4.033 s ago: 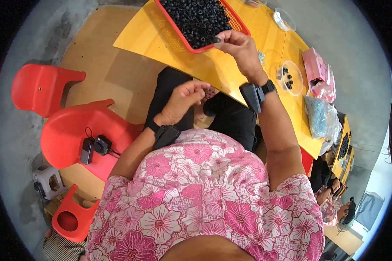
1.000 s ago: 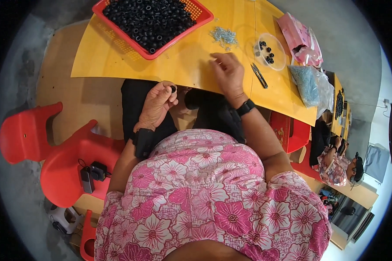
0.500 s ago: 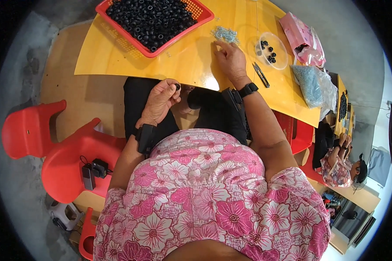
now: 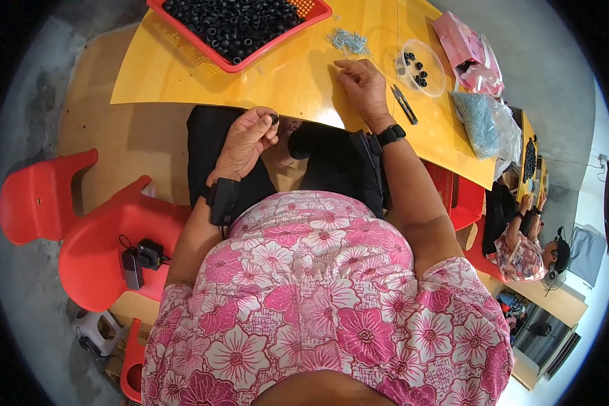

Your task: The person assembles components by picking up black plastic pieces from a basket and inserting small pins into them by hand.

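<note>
My left hand [image 4: 247, 139] is raised over my lap and pinches a small black ring [image 4: 275, 119] between thumb and fingertips. My right hand [image 4: 360, 84] rests palm down on the yellow table [image 4: 284, 74], fingers near a little heap of small pale blue-grey pieces [image 4: 348, 42]; whether it pinches one of them is hidden. A red tray [image 4: 183, 34] full of black rings lies at the table's far side. A clear round dish [image 4: 419, 68] with a few black rings sits right of my right hand.
Small cutters [image 4: 404, 103] lie by my right wrist. A pink bag [image 4: 467, 51] and a clear bag of blue-grey pieces [image 4: 484, 122] sit further right. Red plastic chairs [image 4: 101, 243] stand at my left, one carrying small black devices [image 4: 141, 256]. Another person [image 4: 528, 250] sits at right.
My right hand has moved from the red tray across to the heap of small pieces and stays there. My left hand has lifted slightly with the black ring.
</note>
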Action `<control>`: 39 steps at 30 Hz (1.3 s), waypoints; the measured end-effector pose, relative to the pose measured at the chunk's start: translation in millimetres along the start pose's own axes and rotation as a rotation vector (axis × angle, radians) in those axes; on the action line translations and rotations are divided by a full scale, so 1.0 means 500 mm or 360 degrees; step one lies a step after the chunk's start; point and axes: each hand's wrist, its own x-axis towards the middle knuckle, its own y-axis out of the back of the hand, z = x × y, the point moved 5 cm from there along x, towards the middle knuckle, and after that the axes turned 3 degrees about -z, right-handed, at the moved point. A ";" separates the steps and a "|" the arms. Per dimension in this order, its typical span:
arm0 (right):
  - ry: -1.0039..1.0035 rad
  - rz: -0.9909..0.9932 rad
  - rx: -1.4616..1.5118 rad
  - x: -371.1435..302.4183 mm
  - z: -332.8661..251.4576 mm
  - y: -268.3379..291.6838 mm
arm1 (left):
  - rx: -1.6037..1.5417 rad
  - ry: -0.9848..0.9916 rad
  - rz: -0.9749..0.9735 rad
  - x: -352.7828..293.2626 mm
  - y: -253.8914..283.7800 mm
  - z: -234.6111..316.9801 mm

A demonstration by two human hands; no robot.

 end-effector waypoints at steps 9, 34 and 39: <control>0.0011 -0.0104 -0.0334 -0.001 -0.011 -0.007 | 0.0028 -0.0020 0.0002 -0.005 0.004 0.005; 0.0394 -0.0209 -0.0561 -0.030 -0.055 -0.030 | 0.0126 -0.0013 -0.0007 -0.012 -0.005 -0.004; -0.0247 0.0178 0.0596 -0.043 0.027 -0.019 | 0.0126 -0.0007 0.0010 -0.018 -0.006 0.000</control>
